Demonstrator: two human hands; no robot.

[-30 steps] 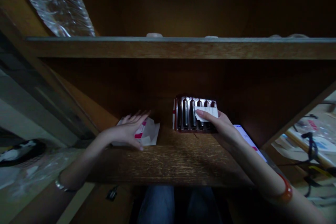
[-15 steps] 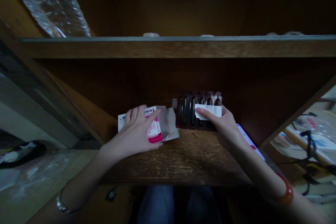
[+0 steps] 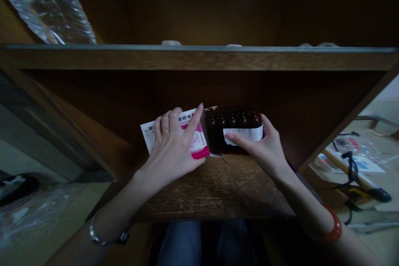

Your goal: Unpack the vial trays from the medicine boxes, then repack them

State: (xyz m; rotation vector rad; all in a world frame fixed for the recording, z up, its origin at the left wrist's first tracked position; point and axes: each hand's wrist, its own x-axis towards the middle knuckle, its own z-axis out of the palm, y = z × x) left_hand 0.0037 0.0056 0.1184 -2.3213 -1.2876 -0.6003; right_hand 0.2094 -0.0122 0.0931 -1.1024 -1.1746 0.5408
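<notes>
My left hand point(image 3: 174, 139) is wrapped over a white and pink medicine box point(image 3: 198, 140), its open end facing right. My right hand point(image 3: 263, 141) grips a pack of dark brown vials point(image 3: 233, 118), with a white paper label point(image 3: 252, 134) under the thumb. The left end of the pack is at the mouth of the box; how far it reaches inside is hidden. Both things are low over the wooden shelf point(image 3: 199, 191).
A shelf board point(image 3: 199, 61) runs across above my hands. A clear plastic package point(image 3: 50, 8) stands on it at the upper left. Cables point(image 3: 350, 170) and papers lie outside the cabinet on the right, and a dark round thing point(image 3: 18, 189) at the lower left.
The box has moved right and the vial pack has tilted, so box mouth and pack now meet. My hands are closer together. The whole view has shifted slightly.
</notes>
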